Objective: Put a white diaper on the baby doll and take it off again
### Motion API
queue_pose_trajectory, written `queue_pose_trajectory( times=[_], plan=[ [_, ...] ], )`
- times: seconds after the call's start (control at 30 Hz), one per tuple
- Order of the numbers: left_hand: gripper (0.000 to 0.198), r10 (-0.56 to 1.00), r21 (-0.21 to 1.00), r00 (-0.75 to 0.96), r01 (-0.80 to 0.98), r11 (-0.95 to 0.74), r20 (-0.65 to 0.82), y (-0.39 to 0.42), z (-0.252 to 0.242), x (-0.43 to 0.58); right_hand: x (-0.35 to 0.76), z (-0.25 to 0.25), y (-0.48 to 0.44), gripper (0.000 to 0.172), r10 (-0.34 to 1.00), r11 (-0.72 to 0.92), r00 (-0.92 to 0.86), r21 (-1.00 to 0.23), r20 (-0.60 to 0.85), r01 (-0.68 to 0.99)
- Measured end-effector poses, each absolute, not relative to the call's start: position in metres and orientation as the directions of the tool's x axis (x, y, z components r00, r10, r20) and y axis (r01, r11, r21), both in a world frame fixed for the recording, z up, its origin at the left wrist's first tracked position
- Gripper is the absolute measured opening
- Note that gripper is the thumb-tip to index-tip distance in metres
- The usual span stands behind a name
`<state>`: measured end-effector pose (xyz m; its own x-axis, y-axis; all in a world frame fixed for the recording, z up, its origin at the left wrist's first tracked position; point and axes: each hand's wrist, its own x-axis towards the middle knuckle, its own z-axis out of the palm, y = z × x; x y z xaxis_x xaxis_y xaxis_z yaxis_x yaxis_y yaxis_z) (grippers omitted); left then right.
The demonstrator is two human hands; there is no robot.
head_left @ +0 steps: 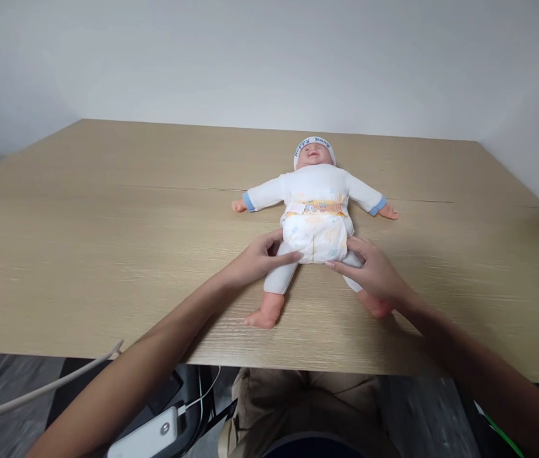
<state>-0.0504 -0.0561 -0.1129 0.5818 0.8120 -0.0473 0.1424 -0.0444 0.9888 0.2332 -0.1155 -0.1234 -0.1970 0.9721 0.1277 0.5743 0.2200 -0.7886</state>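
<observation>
Across our pale wooden bench (107,254) lies a white-clothed plastic baby doll (315,184); our left hand (252,261) and right hand (374,273) each pinch its printed white diaper (314,235) between clenched fingers.

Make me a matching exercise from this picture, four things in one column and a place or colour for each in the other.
Things: 1 left hand; 2 cuffs; 3 cap; 4 white device.
Matches: A blue; B below the table edge; C on the doll's head; D touching the diaper.
Pairs: 1-D, 2-A, 3-C, 4-B.
</observation>
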Motion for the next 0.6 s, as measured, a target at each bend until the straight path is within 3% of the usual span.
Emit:
queue_pose_trajectory(
  times=[0.23,0.37,0.5,0.6],
  plan=[
    [0.052,0.792,0.989,0.602,-0.022,0.145,-0.103,-0.048,-0.114,-0.056,0.231,-0.115,-0.121,0.04,0.981,0.016,-0.187,-0.936,-0.054,0.353],
    [0.048,0.801,0.994,0.593,-0.004,0.109,-0.085,-0.046,-0.113,-0.061,0.24,-0.114,-0.117,0.042,0.969,-0.046,-0.224,-0.964,-0.107,0.261],
    [0.04,0.79,0.996,0.608,0.049,0.07,-0.085,-0.039,-0.116,-0.072,0.256,-0.121,-0.11,0.058,0.937,-0.179,-0.282,-0.976,-0.207,0.122],
    [0.04,0.78,0.997,0.621,0.069,0.041,-0.075,-0.034,-0.118,-0.08,0.27,-0.122,-0.105,0.059,0.939,-0.224,-0.241,-0.968,-0.245,0.114]
  ],
)
